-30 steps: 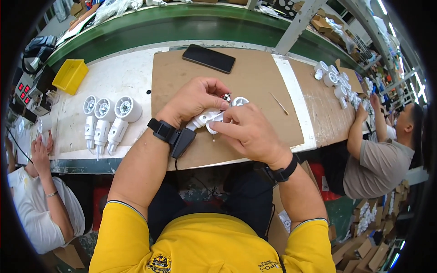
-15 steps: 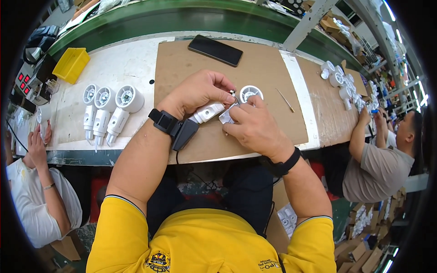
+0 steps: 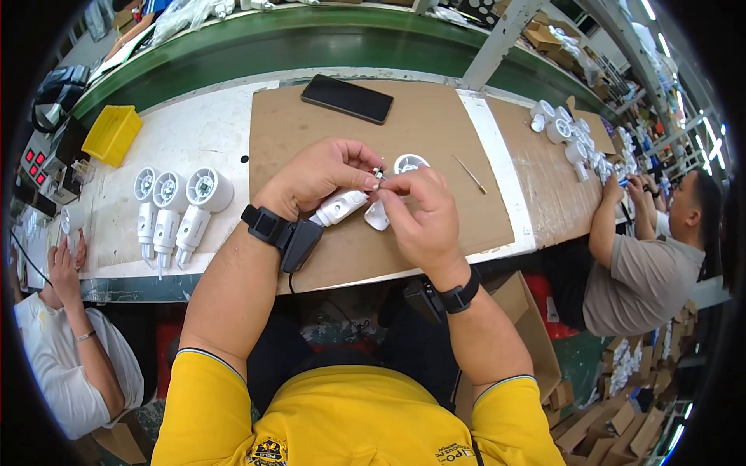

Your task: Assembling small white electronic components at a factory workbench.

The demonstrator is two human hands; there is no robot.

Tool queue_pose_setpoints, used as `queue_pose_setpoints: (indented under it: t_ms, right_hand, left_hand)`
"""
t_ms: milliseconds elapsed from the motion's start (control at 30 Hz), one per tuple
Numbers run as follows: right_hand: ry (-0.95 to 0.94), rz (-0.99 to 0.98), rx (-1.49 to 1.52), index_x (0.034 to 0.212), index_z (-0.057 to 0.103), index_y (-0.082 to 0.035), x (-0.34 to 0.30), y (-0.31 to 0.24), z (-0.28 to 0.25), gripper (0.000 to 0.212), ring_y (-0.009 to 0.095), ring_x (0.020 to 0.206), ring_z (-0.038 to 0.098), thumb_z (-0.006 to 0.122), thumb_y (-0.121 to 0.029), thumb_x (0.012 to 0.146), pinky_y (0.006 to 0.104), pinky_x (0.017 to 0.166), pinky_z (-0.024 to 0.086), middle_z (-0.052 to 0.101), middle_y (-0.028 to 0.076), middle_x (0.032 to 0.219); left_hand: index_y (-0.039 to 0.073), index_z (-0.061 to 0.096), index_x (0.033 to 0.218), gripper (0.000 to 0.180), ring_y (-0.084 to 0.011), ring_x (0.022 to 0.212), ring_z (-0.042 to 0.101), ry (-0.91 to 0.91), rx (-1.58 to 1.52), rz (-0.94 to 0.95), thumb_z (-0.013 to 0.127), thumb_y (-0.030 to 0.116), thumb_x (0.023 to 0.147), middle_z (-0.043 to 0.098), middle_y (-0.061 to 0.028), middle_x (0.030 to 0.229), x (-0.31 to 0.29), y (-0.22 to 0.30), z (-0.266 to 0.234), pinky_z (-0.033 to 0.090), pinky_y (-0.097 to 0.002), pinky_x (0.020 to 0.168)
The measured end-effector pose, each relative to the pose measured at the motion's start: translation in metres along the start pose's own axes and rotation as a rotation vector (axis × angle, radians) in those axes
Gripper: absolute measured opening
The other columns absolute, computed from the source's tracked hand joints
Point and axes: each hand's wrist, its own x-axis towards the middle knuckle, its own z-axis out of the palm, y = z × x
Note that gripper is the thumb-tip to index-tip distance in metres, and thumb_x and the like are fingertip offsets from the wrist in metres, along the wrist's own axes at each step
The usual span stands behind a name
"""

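My left hand (image 3: 330,175) pinches a small metal part (image 3: 379,172) between thumb and forefinger. Thumb and fingertips of my right hand (image 3: 423,213) close together right beside that part; whatever they grip is too small to make out. Below my left hand a white plastic handle (image 3: 342,208) lies at a slant over the cardboard sheet. A loose white cover piece (image 3: 377,218) sits between it and my right hand. Just behind my right fingers, partly hidden by them, is a round white housing (image 3: 409,162).
Three white round-headed units (image 3: 177,203) stand at left near a yellow bin (image 3: 113,134). A black phone (image 3: 347,99) and a thin screwdriver (image 3: 471,175) lie on the cardboard sheet (image 3: 466,217). Co-workers sit left and right; more white units (image 3: 559,130) are at right.
My right hand has turned and its fingertips have come up to the small metal part, off the white cover piece. The whole view has shifted slightly.
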Motion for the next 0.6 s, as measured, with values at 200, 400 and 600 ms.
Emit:
queue_pose_setpoints:
  t_ms: [200, 400, 600]
  right_hand:
    - [0.093, 0.062, -0.048, 0.083, 0.069, -0.005, 0.015, 0.007, -0.008, 0.003, 0.027, 0.083, 0.059, 0.07, -0.004, 0.081, 0.0348, 0.075, 0.046, 0.065, 0.006, 0.083]
    - [0.009, -0.027, -0.211, 0.084, 0.069, -0.003, 0.022, 0.019, -0.012, 0.004, 0.029, 0.085, 0.057, 0.068, -0.005, 0.08, 0.0386, 0.079, 0.045, 0.063, 0.008, 0.082]
    - [0.016, 0.026, -0.173, 0.084, 0.069, -0.003, 0.022, 0.026, -0.002, 0.005, 0.03, 0.093, 0.056, 0.066, -0.006, 0.082, 0.0393, 0.084, 0.045, 0.064, 0.011, 0.092]
  left_hand:
    - [-0.005, 0.064, 0.11, 0.03, -0.0196, 0.084, 0.071, -0.007, -0.005, 0.005, 0.073, -0.007, 0.081, 0.071, -0.013, 0.096, -0.003, 0.004, 0.006, 0.059, -0.0303, 0.079]
    - [-0.004, 0.064, 0.11, 0.032, -0.0179, 0.085, 0.071, 0.021, -0.017, 0.024, 0.073, -0.008, 0.08, 0.071, -0.0117, 0.095, -0.003, 0.006, 0.01, 0.059, -0.0289, 0.079]
    - [-0.002, 0.065, 0.11, 0.032, -0.015, 0.086, 0.071, 0.046, 0.038, 0.047, 0.073, -0.008, 0.079, 0.071, -0.0097, 0.095, -0.003, 0.004, 0.005, 0.058, -0.0267, 0.08]
